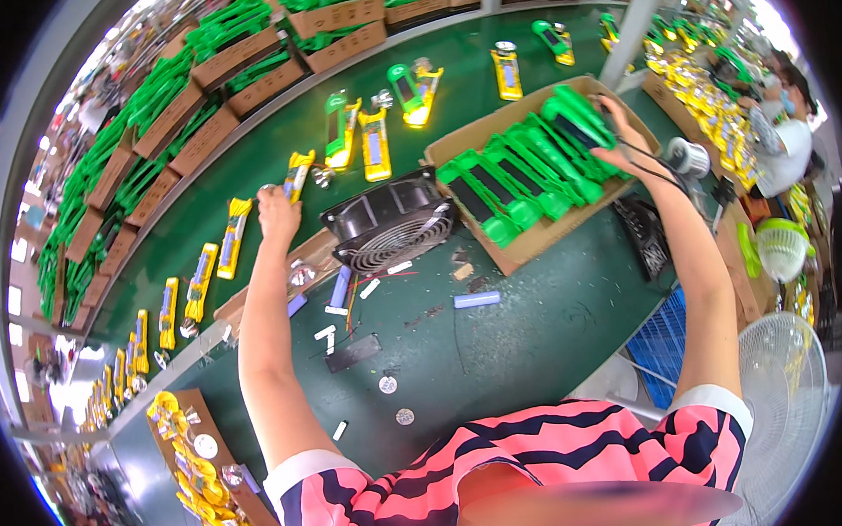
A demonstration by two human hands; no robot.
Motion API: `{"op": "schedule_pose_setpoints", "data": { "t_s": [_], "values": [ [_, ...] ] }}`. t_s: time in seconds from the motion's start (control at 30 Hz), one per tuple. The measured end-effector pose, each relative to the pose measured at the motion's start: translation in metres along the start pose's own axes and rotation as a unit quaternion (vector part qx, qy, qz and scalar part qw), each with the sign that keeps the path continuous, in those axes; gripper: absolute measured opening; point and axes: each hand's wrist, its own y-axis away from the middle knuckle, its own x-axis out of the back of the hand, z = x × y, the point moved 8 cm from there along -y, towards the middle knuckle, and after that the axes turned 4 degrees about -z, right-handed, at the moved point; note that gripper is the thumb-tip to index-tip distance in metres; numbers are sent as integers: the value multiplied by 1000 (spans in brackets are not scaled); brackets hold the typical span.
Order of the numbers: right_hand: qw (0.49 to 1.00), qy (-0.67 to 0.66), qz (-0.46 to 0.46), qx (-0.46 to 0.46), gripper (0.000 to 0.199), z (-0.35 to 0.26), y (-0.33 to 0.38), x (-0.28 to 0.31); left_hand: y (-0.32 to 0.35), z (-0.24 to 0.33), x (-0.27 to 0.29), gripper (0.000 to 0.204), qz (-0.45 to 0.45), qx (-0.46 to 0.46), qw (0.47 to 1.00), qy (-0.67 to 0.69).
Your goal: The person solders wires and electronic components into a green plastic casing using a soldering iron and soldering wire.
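Note:
My left hand (277, 217) is over the belt on the left, with its fingers curled beside the lower end of a yellow casing (297, 175). A small silvery piece shows at its fingertips, but what it grips is mostly hidden. Toward the right, my right hand (626, 137) closes around the end of a green casing (569, 121) with a dark panel, at the far right corner of an open cardboard box (523, 257). More green casings (502, 181) lie in rows in that box. A dark cord (654, 165) passes by my right wrist.
Between my arms stands a black fan (392, 222). Purple-blue cylindrical cells (477, 299), white strips and loose wires are scattered over the green table (499, 372). Yellow assemblies line the belt (277, 115); boxes of green parts (238, 61) are racked behind. Co-workers (783, 130) sit at right.

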Motion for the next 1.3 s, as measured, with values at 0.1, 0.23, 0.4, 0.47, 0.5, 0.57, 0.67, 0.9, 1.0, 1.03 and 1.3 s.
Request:
{"op": "schedule_pose_setpoints", "data": {
  "t_s": [0.1,0.23,0.4,0.47,0.5,0.57,0.67,0.9,1.0,1.03,1.3],
  "values": [
    [996,-52,21,75,89,-18,11,-18,-1,-6,16,47,22,28,998,46],
    [991,-87,40,91,84,-47,27,-32,29,14,93,46,145,-58,984,86],
    [980,-76,143,114,68,-63,43,-38,131,68,209,44,178,-193,959,109],
    [970,-131,166,122,58,-51,38,-45,189,98,239,46,151,-262,946,114],
    [966,-158,181,99,50,-46,36,-47,216,114,246,48,134,-291,940,113],
    [935,-187,252,164,47,-33,31,-42,265,135,238,54,70,-332,933,123],
    [920,30,363,143,44,-47,56,-21,341,152,189,62,-3,-362,924,120],
    [925,-180,240,233,35,-146,174,6,423,155,89,64,-94,-316,940,90],
    [937,-139,182,265,40,-183,250,-28,402,164,120,68,-104,-258,951,132],
    [917,-216,181,281,48,-170,265,-48,393,173,134,55,-71,-253,947,182],
    [960,-65,83,259,57,-179,311,-134,392,252,80,8,-69,-303,944,115]
  ]
}}
